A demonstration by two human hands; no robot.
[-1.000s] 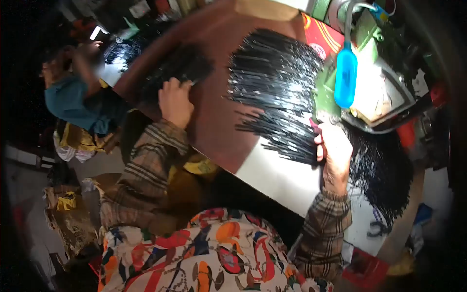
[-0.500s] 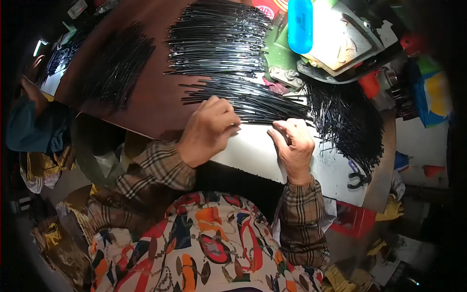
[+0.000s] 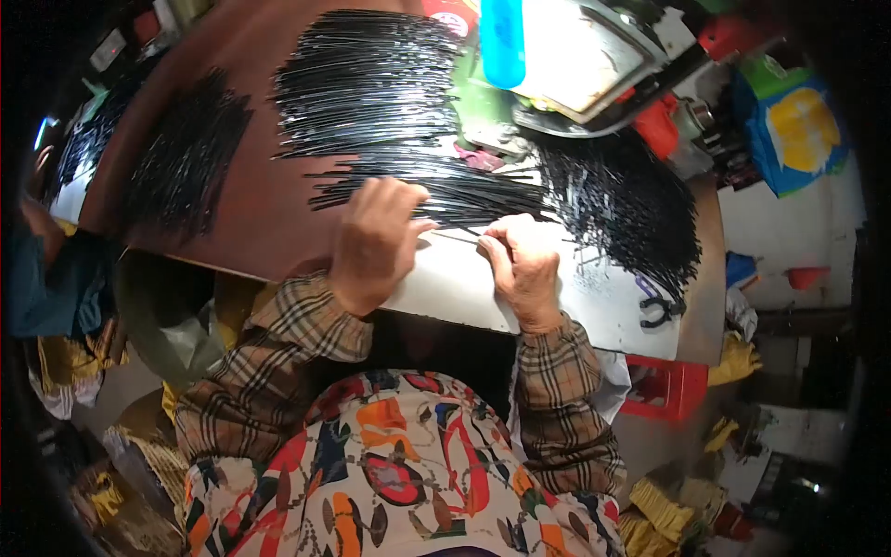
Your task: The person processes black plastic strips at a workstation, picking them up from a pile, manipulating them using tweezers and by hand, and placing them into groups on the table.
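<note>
Dozens of thin, glossy black strips (image 3: 367, 84), upper centre. I see right hand (image 3: 529, 265) pinching one; left hand (image 3: 376, 246) nearby, fingers slightly parted. Brown-and-white table (image 3: 445, 283), dim cluttered room, red stool (image 3: 689, 390) lower right.

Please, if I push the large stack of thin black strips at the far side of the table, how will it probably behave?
The stack would probably spread rather than move as one block: its strips look loose, with uneven ends. Each seems fairly stiff, since most lie nearly straight. Their shiny surfaces suggest they may slide over one another.
</note>
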